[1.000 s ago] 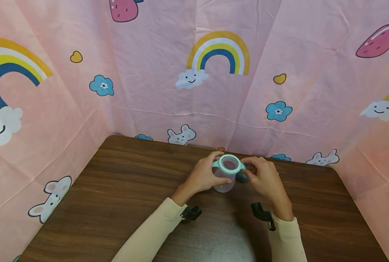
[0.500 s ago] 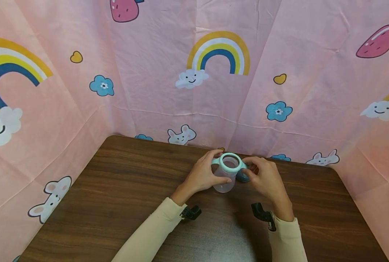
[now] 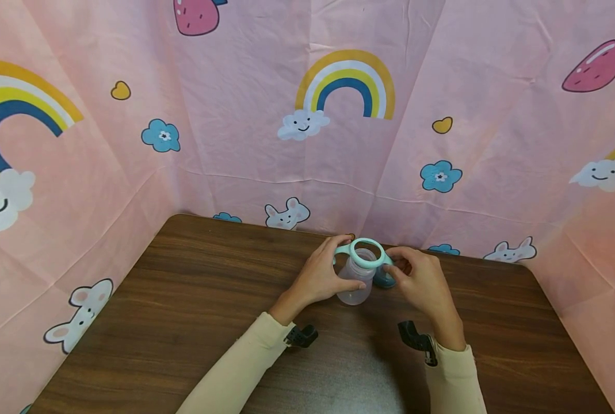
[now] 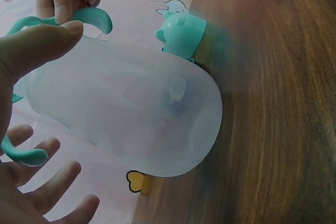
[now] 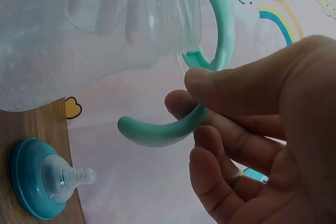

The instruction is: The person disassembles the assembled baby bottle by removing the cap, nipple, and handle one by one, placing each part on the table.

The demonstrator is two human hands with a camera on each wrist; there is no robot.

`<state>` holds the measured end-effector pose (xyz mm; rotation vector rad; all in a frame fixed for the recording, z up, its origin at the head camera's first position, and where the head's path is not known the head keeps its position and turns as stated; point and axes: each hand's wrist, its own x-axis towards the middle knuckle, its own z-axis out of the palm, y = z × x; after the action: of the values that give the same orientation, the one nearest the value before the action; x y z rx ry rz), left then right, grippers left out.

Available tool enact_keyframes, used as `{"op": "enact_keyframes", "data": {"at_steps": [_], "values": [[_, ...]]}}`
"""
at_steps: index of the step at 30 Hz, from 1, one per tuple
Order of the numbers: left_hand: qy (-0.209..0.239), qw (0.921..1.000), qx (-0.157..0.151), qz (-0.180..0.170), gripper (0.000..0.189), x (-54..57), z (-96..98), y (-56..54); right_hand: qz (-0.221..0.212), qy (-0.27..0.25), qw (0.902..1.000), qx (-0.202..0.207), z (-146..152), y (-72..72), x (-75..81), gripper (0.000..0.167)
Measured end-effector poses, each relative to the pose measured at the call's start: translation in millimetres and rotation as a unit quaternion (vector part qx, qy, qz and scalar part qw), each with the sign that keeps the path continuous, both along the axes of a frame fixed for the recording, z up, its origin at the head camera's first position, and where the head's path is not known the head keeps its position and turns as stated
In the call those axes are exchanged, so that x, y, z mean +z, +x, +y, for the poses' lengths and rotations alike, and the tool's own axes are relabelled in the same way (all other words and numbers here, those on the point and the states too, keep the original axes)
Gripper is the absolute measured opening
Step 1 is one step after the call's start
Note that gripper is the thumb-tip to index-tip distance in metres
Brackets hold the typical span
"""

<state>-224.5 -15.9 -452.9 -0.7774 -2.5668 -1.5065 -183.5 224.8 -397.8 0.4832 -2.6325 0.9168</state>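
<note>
A clear baby bottle stands upright near the back of the table, its threaded neck uncovered. My left hand grips the bottle, thumb across the front and fingers round the far side. A mint-green ring with two curved handles sits tilted over the bottle's mouth, its right side raised level with the rim. My right hand pinches the ring's right handle between thumb and fingers. The left handle hangs beside my left fingers in the left wrist view.
A teal collar with a clear nipple rests on the table, just behind and right of the bottle. A green animal-shaped cap stands beyond the bottle. Patterned pink cloth hangs along the table's back edge.
The handle ring has risen off the bottle's neck and tipped back, so the threaded neck now shows beneath it. My left hand and the bottle have barely moved.
</note>
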Motion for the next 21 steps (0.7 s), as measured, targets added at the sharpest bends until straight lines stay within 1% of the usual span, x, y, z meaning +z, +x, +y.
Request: {"op": "enact_keyframes", "data": {"at_steps": [4,14,21], "values": [[-0.001,1.0000,0.003,-0.003,0.105,0.5,-0.2,0.3,0.003,-0.003,1.0000,-0.004,-0.1,0.4,0.5,0.021],[-0.014,0.9998,0.012,0.007,0.107,1.0,-0.5,0.4,-0.003,-0.024,0.9996,-0.015,0.5,0.5,0.3,0.022],[-0.010,0.9998,0.014,0.007,0.108,1.5,-0.8,0.8,-0.006,-0.022,0.9992,-0.032,2.0,-0.2,-0.2,0.022]]}}
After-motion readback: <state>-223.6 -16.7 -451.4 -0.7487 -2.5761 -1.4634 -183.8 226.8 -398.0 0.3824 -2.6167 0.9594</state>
